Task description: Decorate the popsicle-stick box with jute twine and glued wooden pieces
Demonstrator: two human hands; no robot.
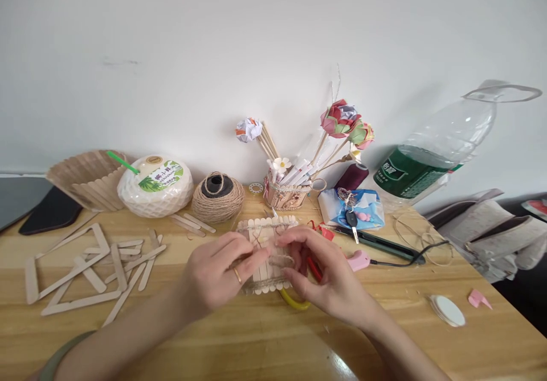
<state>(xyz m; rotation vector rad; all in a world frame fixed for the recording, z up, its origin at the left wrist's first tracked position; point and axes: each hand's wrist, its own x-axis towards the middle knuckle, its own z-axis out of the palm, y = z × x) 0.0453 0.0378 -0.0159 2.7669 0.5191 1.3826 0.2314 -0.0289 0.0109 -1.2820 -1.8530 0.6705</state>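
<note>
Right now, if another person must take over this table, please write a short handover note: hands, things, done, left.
Left hand and right hand both pinch thin twine over the stick panel, which lies flat on the table.
Twine ball stands behind it; loose sticks lie to the left.
Done: sticks joined into a panel.
Left: the twine on the panel looks unfinished.

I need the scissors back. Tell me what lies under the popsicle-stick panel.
A yellow loop handle pokes out from under the popsicle-stick panel, with a red bit beside it. Panel, left hand and right hand cover the rest, so scissors are unconfirmed.
</note>
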